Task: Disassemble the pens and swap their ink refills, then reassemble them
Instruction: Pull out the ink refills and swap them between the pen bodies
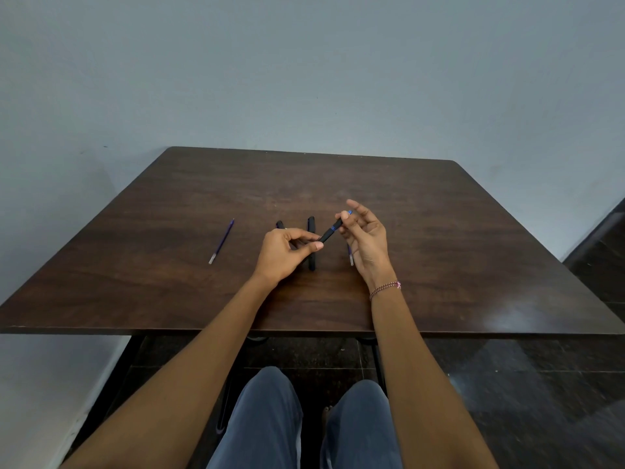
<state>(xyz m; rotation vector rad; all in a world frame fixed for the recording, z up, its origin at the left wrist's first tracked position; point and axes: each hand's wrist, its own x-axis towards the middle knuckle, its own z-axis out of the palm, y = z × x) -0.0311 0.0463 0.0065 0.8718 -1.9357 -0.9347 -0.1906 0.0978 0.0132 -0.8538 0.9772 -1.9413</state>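
From the head camera, you hold a black pen barrel (pixel 329 230) with a blue band above the dark wooden table (pixel 439 231), slanting up to the right. Your left hand (pixel 282 253) pinches its lower end between thumb and forefinger. Your right hand (pixel 367 236) pinches the upper, blue-tipped end with thumb and forefinger, the other fingers spread loose. A second black pen piece (pixel 311 245) lies on the table between your hands, running away from you; another dark piece (pixel 280 225) shows just beyond your left knuckles. One purple refill (pixel 222 241) lies well off to the left; another refill (pixel 350 255) lies just beside your right palm, partly hidden. A beaded bracelet (pixel 385 288) circles your right wrist.
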